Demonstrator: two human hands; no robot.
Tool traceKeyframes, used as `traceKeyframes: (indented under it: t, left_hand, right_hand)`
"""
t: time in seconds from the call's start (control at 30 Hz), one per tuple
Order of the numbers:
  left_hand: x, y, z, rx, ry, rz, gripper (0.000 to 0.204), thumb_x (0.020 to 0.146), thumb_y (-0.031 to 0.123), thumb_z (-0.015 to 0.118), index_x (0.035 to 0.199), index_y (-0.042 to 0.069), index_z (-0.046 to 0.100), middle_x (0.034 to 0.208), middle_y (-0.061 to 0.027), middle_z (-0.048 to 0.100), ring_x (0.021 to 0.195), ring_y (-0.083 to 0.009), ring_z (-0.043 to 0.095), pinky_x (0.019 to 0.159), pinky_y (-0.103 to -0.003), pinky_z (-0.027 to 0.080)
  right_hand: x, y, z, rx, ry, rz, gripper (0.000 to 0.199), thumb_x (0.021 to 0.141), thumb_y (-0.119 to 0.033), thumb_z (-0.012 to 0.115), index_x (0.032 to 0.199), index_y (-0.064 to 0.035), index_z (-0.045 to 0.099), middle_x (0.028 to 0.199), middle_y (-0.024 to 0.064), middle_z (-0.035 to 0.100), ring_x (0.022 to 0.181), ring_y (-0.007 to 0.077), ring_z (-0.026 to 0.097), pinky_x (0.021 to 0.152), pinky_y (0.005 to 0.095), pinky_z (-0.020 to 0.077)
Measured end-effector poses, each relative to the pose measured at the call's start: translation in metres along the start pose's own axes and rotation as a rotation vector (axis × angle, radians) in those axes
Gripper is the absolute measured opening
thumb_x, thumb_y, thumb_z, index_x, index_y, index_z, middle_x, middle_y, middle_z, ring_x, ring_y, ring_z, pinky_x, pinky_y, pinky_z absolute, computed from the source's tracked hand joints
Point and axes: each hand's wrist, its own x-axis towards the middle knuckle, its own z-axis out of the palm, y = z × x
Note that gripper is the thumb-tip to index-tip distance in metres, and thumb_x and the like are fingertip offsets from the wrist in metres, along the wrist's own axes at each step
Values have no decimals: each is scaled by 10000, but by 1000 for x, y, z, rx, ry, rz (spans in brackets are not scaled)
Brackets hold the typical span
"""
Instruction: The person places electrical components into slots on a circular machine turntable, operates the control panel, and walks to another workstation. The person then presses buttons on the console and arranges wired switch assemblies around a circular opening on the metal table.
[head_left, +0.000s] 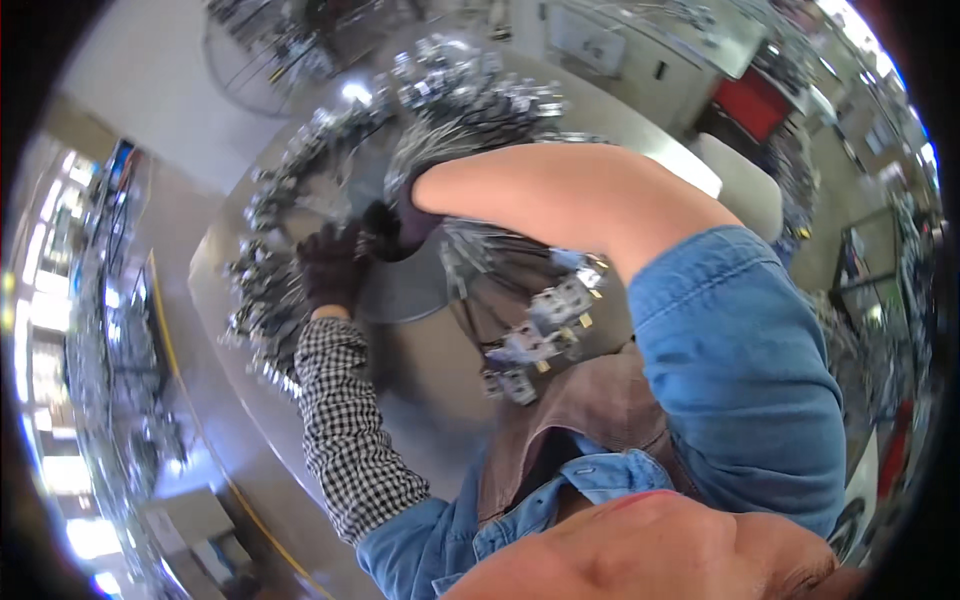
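Silver metal connectors (450,85) on dark cables lie fanned in a wide arc over a pale table (420,365). Thin pale wire ends (430,140) bunch toward the middle, beside a grey round surface (405,298). My left hand (332,262), in a dark glove below a checkered sleeve, is bent among the cables on the left. My right hand (398,225), also dark-gloved, reaches across from the right and meets it, fingers curled. What lies between the fingers is hidden. Larger block-shaped connectors (545,320) rest near my body.
A light grey seat (745,180) stands beyond my right arm. Farther right are a red bin (752,105) and a pale cabinet (590,45). Another cable pile (290,45) sits at the far left. A yellow line (185,385) runs along the floor on the left, near grey boxes (190,520).
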Motion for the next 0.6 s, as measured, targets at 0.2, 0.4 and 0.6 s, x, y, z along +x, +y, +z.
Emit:
traceKeyframes:
  t: [0.2,0.4,0.6]
  left_hand:
    - [24,2,-5,75,-136,-52,651,800,483,574,1390,270,403,1368,-109,441,1258,-365,405,1077,-524,268]
    - [27,-4,-32,116,-482,-33,887,815,601,537,1509,223,135,1542,-157,200,1393,-409,213,1142,-482,170]
    - [51,-3,-135,91,-43,-12,748,900,497,522,1477,109,245,1477,-163,334,1363,-355,298,1122,-430,256]
  right_hand:
    - [-96,92,-85,1502,-551,1094,491,858,-446,539,1164,-63,580,1151,163,610,1028,300,578,904,453,446]
    - [-191,109,-244,2017,-870,2047,580,864,-495,541,1304,-118,509,1253,171,576,1162,328,549,1007,444,397]
    - [-305,-35,-481,1661,-1013,2888,475,883,-376,582,1288,-128,556,1222,44,600,1023,190,598,866,333,479]
